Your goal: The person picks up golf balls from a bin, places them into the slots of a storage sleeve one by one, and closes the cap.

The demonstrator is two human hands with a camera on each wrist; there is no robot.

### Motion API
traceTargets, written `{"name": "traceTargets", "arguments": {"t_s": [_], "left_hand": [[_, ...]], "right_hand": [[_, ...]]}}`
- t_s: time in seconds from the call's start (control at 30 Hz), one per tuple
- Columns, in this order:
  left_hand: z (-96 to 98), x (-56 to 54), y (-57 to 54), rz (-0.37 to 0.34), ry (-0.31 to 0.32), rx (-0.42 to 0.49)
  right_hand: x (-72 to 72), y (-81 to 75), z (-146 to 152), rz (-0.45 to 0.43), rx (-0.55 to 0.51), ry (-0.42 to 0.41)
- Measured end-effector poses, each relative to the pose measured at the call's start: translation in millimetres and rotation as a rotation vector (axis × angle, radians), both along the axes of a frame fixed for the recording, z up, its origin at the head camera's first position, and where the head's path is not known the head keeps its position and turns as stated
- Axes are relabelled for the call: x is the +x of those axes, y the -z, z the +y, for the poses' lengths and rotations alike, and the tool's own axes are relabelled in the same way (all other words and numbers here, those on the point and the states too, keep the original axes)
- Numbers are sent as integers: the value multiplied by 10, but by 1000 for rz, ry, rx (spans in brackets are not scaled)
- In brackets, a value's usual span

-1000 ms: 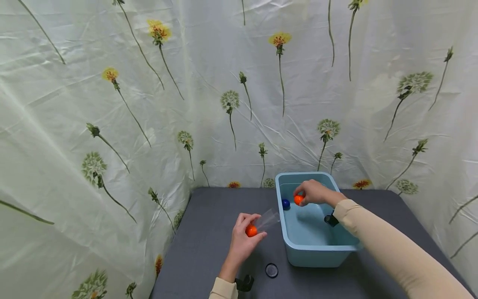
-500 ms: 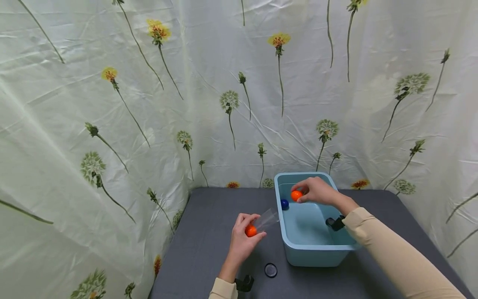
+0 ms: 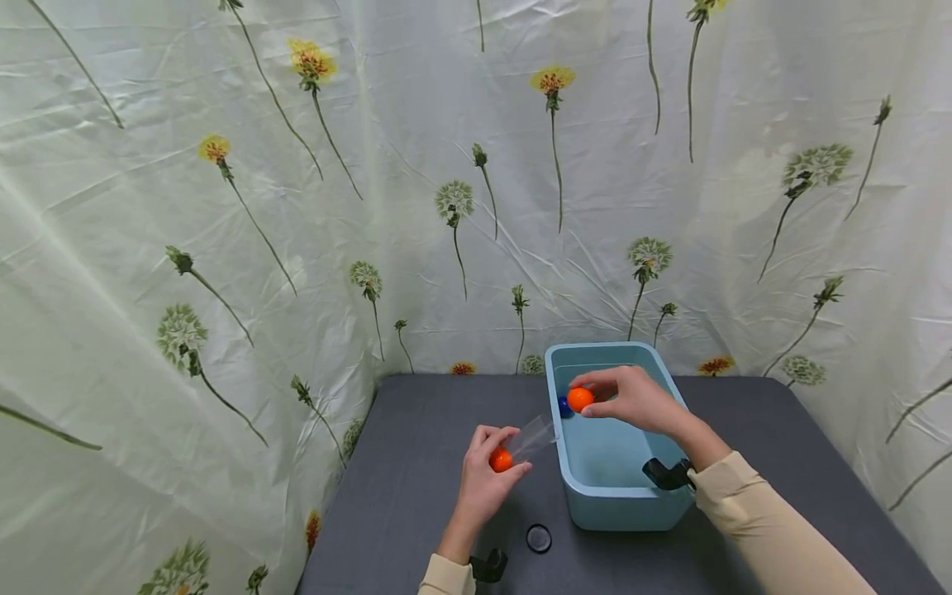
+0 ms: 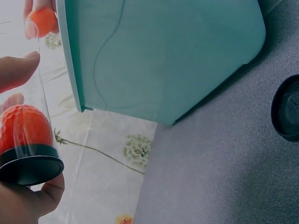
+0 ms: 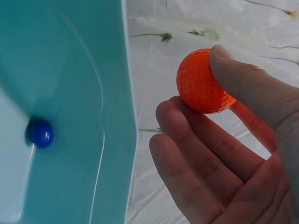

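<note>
My left hand [image 3: 483, 475] grips a clear plastic tube [image 3: 533, 438] tilted up toward the bin. One orange golf ball [image 4: 25, 128] sits at the tube's lower end, above a black end cap [image 4: 32, 167]. My right hand [image 3: 640, 401] pinches a second orange golf ball [image 5: 201, 81] between thumb and fingertips, over the left side of the light blue bin [image 3: 632, 493]. In the left wrist view that ball appears by the tube's upper end; whether they touch I cannot tell. A dark blue ball [image 5: 41, 133] lies inside the bin, partly covered in the head view.
A loose black cap [image 3: 539, 538] lies on the dark grey table [image 3: 416, 463], in front of the bin and right of my left wrist. A flowered white curtain [image 3: 416, 207] hangs behind and along the sides.
My right hand has moved left and toward me with its orange golf ball, nearer the tube. My left hand has stayed almost still with the tube.
</note>
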State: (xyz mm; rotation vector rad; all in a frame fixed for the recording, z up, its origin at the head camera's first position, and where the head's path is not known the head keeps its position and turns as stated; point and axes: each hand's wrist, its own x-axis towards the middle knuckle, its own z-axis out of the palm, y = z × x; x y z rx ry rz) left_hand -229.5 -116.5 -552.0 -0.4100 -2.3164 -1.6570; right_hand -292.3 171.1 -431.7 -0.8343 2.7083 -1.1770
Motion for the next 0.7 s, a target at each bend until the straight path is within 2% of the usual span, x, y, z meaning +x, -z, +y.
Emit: {"name": "traceTargets", "arguments": {"t_s": [0.27,0.7], "left_hand": [[23,12,-8,24,-3,-22],[61,5,-33,11,0,-36]], "right_hand": [[194,95,-120,-24,-85,-11],[263,258,-220,-81,-139,-23]]}}
